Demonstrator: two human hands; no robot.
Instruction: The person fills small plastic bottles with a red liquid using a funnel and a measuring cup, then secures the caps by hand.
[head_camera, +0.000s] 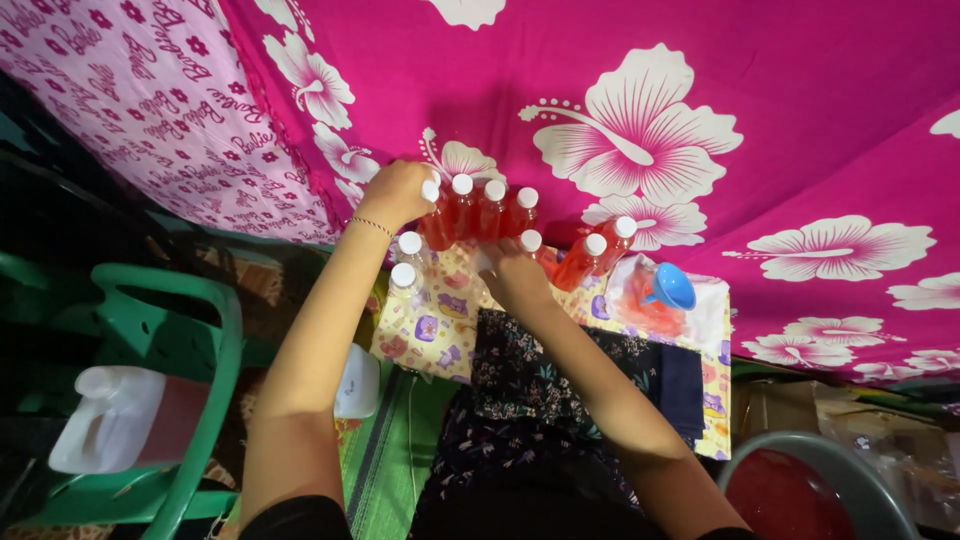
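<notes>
At centre frame I see my left hand (398, 192) closed around the end red bottle (438, 215), steadying its row, while my right hand (512, 275) curls loosely against a leaning bottle (540, 256), propping it.

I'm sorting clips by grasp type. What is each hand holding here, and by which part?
The left hand grips a red-filled bottle at its white-capped top. The right hand touches another bottle near its neck; a firm hold cannot be told.

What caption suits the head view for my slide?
Two hands, left hand and right hand, arrange red bottles near a blue funnel.
</notes>
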